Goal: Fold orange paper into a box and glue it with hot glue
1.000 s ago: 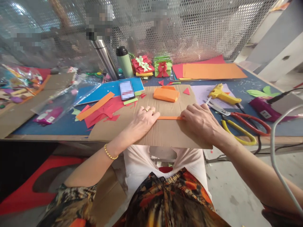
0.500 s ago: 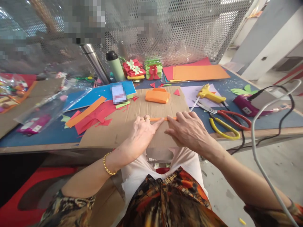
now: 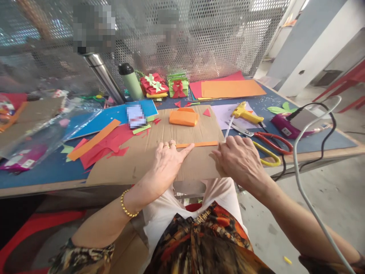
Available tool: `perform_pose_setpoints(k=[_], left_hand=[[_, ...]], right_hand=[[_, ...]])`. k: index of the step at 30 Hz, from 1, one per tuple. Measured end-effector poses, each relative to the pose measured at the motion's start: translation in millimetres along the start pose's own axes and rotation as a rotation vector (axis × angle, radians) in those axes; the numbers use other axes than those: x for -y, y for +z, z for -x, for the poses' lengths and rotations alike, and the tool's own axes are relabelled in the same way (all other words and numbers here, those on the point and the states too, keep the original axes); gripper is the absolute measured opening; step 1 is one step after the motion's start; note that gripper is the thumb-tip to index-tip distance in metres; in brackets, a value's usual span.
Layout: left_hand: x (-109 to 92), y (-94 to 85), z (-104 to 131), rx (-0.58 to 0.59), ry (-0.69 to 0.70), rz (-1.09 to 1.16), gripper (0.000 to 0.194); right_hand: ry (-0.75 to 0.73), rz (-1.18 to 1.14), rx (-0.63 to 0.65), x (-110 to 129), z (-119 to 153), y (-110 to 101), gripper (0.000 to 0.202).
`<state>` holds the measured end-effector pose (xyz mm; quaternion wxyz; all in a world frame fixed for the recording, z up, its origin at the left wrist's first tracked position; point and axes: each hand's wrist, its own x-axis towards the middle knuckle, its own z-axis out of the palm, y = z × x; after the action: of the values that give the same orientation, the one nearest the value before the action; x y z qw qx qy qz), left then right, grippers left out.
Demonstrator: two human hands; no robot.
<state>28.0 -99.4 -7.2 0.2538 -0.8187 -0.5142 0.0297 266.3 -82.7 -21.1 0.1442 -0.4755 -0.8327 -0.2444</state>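
Note:
A narrow orange paper strip [image 3: 205, 144] lies flat across the brown cardboard sheet [image 3: 196, 167]. My left hand [image 3: 168, 161] presses on its left part, thumb stretched along it and fingers bent over it. At the strip's right end is my right hand [image 3: 238, 158], its fingers curled together; the fingertips are partly hidden. Beyond the strip sits a folded orange paper piece [image 3: 183, 118]. To the right, a yellow glue gun [image 3: 243, 113] with a white glue stick [image 3: 229, 128] rests beside scissors [image 3: 273, 141] with red and yellow handles.
Red paper scraps [image 3: 105, 142] and a phone [image 3: 136, 116] lie left. Behind stand a green bottle [image 3: 131, 82], a steel flask [image 3: 101, 74], and red [image 3: 154, 84] and green [image 3: 178, 85] paper crafts. Orange sheets [image 3: 232, 88] lie at the back; a grey cable [image 3: 302, 182] hangs at right.
My right hand has slid rightward along the strip, uncovering more of it. My left hand stays on the strip's left part. The whole view has shifted slightly.

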Motion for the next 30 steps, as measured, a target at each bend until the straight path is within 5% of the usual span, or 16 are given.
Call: perform_pose_setpoints(k=[6, 10, 13, 30], left_hand=[[3.7, 6.5, 1.4, -0.018, 0.024, 0.03, 0.066], [0.9, 2.3, 0.2, -0.004, 0.001, 0.026, 0.062], [-1.7, -3.3, -3.3, 0.051, -0.009, 0.04, 0.057], [28.6, 5.8, 15.0, 0.12, -0.178, 0.085, 0.056]], right_hand=[[0.085, -0.086, -0.125, -2.5, -1.9, -11.9, 0.036], [-0.152, -0.405, -0.035, 19.4, -17.0, -8.6, 0.031], [-0.164, -0.496, 0.046, 33.8, -22.0, 2.3, 0.047], [-0.157, -0.423, 0.044, 37.2, -18.2, 12.0, 0.059]])
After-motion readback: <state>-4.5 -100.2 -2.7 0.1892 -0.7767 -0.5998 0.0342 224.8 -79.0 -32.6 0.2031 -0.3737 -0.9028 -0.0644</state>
